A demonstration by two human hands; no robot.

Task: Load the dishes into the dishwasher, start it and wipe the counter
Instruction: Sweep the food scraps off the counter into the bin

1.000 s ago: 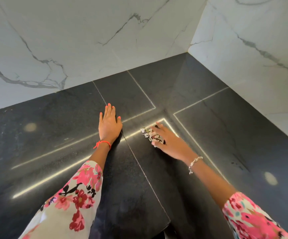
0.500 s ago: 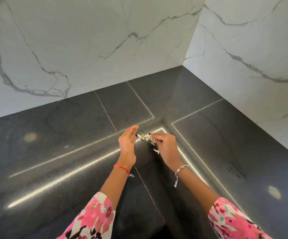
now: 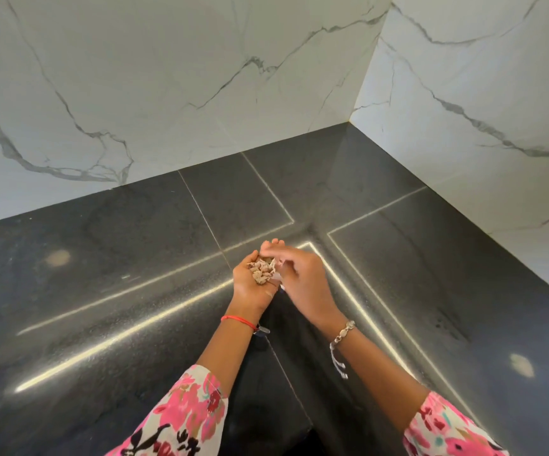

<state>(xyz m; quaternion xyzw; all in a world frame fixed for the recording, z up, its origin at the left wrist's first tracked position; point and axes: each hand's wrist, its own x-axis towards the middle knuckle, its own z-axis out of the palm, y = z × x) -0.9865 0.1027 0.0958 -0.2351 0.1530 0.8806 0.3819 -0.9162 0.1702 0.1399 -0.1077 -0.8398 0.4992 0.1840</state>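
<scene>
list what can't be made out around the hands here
- Head view: what the scraps in the left hand are; too small and blurred.
- Head view: fingertips of the right hand, merging with the left hand's fingers; pinching or not, cannot tell.
- Head view: near edge of the counter, cut off by the bottom frame edge.

- A single wide-angle head camera looks forward and steeply down onto the black counter [image 3: 118,291].
- It faces the corner where the marble walls [image 3: 168,93] meet.
- The left hand [image 3: 250,289] and right hand [image 3: 306,281] are close, at lower centre.
</scene>
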